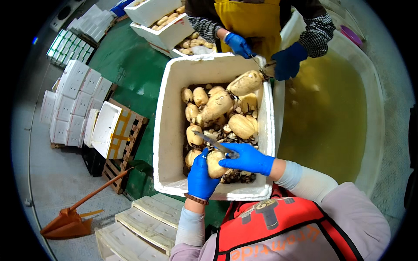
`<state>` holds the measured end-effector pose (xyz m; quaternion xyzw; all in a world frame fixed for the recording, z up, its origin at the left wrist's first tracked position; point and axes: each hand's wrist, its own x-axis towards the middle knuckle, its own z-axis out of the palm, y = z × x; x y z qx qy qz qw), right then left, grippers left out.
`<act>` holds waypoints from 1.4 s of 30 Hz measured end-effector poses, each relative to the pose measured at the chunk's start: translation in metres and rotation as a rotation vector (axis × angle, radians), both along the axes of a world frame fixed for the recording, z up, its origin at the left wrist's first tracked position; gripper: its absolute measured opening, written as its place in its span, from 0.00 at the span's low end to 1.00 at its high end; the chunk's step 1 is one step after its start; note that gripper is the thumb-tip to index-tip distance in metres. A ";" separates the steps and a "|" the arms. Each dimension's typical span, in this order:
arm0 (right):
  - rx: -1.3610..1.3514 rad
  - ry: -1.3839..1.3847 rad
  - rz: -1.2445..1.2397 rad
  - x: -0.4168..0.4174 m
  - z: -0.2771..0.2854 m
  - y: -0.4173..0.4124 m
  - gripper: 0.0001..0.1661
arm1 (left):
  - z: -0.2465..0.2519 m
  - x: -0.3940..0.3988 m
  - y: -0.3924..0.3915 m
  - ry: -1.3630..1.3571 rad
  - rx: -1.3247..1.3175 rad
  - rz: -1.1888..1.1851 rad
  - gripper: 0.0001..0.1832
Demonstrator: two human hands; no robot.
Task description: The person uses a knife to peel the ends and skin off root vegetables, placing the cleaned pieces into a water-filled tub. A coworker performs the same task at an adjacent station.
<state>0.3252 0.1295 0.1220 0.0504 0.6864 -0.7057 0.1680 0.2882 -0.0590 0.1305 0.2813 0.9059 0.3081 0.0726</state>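
Note:
In a blue glove, my left hand [201, 177] grips a short, pale lotus root section [215, 164] over the near part of a white foam box [214, 195]. My right hand [246, 158], also gloved in blue, holds a knife [214, 142] whose blade points up and to the left, over the box. The fingers of that hand touch the root's right side. Inside the box lie several lotus roots, among them a long one [218, 106] and a stubby one [241, 126]. Dark and pale trimmings [240, 176] are scattered beneath and between them.
Across the box, a co-worker in a yellow apron [248, 19] holds a knife and a root piece at its rim. A large tub of murky water [326, 130] stands right. Left are stacked foam boxes [78, 104], a wooden pallet [130, 140] and an orange-handled shovel [94, 195].

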 end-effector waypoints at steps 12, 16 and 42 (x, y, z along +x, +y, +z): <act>-0.024 -0.237 -1.109 0.200 -0.133 0.180 0.33 | -0.114 -0.073 0.099 -1.338 0.188 0.635 0.34; 0.668 -0.546 -1.058 0.324 -0.297 0.197 0.38 | -0.171 -0.068 0.162 -1.369 0.228 0.738 0.38; 0.968 0.511 -0.010 0.029 0.008 0.022 0.27 | -0.009 0.020 0.020 -0.449 0.436 0.150 0.34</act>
